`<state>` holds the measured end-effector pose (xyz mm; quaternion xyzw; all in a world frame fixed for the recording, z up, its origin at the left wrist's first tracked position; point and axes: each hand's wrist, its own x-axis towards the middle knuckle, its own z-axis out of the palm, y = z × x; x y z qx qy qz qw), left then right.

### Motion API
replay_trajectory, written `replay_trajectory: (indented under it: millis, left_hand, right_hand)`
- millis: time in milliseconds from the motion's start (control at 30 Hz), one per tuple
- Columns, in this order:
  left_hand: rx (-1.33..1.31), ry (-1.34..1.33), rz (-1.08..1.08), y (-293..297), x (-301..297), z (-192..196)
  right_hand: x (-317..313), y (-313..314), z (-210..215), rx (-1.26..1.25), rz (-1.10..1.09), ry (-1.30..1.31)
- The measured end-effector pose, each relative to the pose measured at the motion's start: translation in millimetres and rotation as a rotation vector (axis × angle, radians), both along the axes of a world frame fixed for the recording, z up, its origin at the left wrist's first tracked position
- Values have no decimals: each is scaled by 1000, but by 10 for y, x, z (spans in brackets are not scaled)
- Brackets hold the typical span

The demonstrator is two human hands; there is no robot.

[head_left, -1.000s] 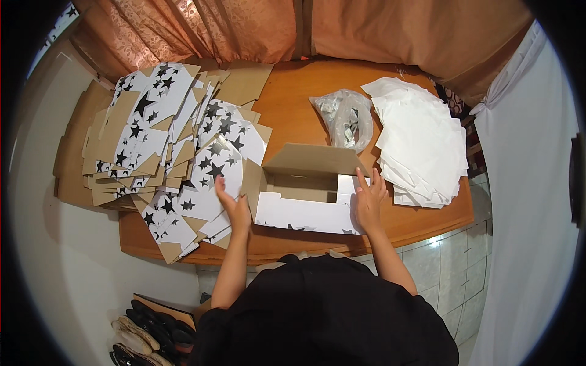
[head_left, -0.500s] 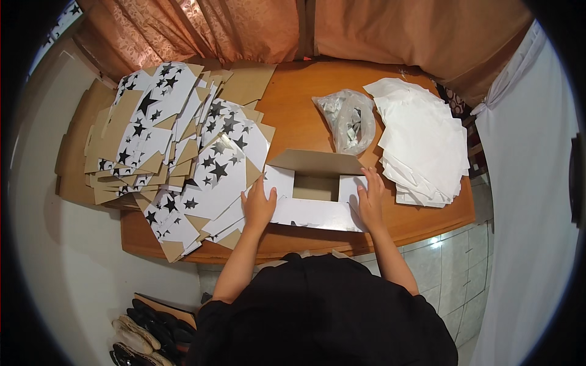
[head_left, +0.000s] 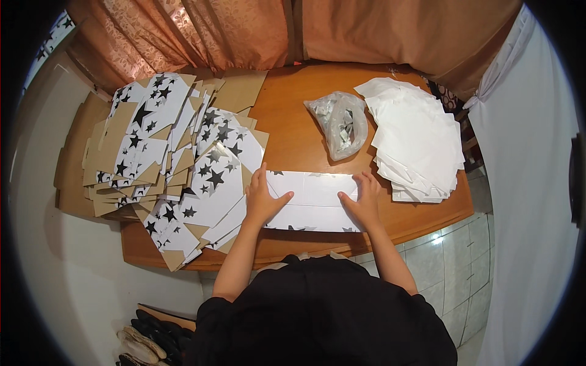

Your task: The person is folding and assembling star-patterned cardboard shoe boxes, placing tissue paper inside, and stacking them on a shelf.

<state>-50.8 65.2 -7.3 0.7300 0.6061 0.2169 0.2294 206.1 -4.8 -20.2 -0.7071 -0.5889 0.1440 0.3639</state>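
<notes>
A white cardboard box [head_left: 312, 210] with black stars lies near the table's front edge, its top panel folded down flat. At its left end is my left hand [head_left: 264, 200], the thumb on the top and the fingers along the side. My right hand [head_left: 362, 201] grips the right end the same way. Just left of the box, flat star-printed cardboard pieces [head_left: 213, 177] spread out from a heap. Beyond the box sits a clear plastic bag [head_left: 345, 125] with small silvery-white pieces inside.
A stack of white sheets [head_left: 418, 140] lies on the right of the wooden table [head_left: 284, 131]. At the left, a tall pile of star-printed cardboard [head_left: 131, 143] leans unevenly. Orange curtains [head_left: 366, 33] hang behind the table, and shoes [head_left: 149, 338] stand on the floor at lower left.
The box's raised flap has come down over its opening, so the inside is covered. Both thumbs have moved inward onto the box's top.
</notes>
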Motion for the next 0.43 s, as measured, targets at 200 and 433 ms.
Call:
replay_trajectory:
  millis: [200,433]
  left_hand:
    - [32,242,52,-47,97,-2]
    - [-188,-447,252,154,-196,-372]
  right_hand:
    - [-71,31,108,-128,-43,-233]
    - [215,168,-262,-78,-162,722]
